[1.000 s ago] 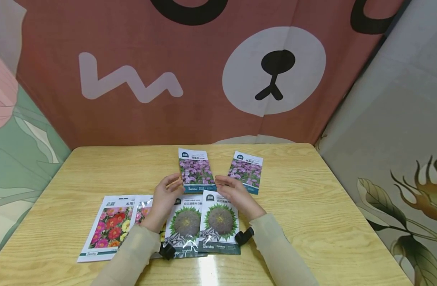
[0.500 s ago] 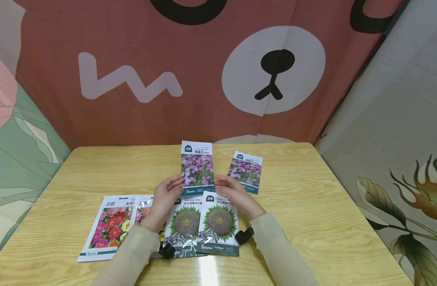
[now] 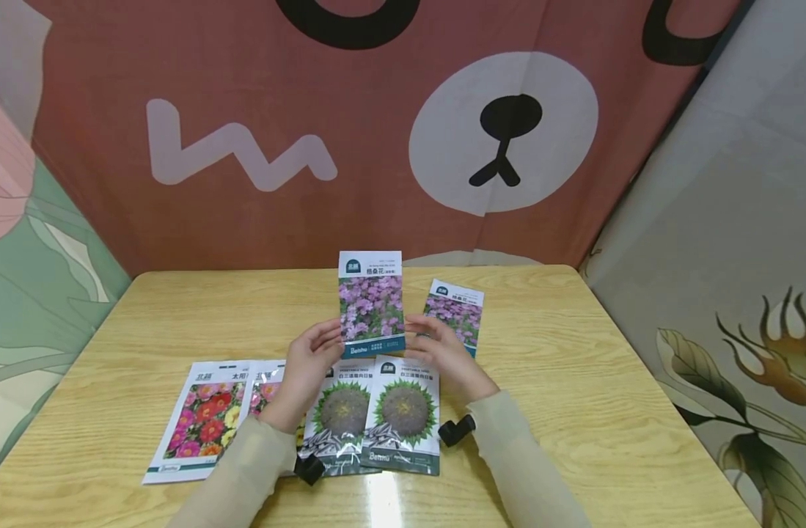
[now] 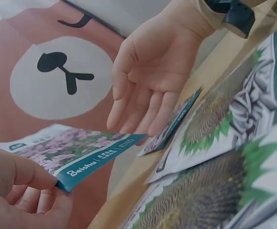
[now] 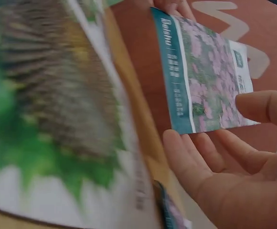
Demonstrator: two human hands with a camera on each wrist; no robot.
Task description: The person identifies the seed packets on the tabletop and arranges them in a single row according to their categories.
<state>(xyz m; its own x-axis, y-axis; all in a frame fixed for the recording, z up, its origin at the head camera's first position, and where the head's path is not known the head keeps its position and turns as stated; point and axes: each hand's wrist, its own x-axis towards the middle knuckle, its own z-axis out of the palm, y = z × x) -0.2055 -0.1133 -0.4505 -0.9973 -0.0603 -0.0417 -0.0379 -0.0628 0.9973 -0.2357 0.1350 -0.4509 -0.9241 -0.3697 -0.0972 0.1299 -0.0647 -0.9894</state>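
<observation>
Left hand [image 3: 308,364]: my thumb and fingers pinch the purple packet [image 3: 371,304], raised off the table [image 3: 574,381].
Right hand [image 3: 442,353]: open, fingers relaxed at its other edge.

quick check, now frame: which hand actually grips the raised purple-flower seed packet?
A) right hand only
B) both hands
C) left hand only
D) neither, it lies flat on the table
C: the left hand pinches the lower corner of the purple-flower seed packet, while the right hand is open beside it, fingers straight and, in the left wrist view, apart from the packet's edge.
</observation>
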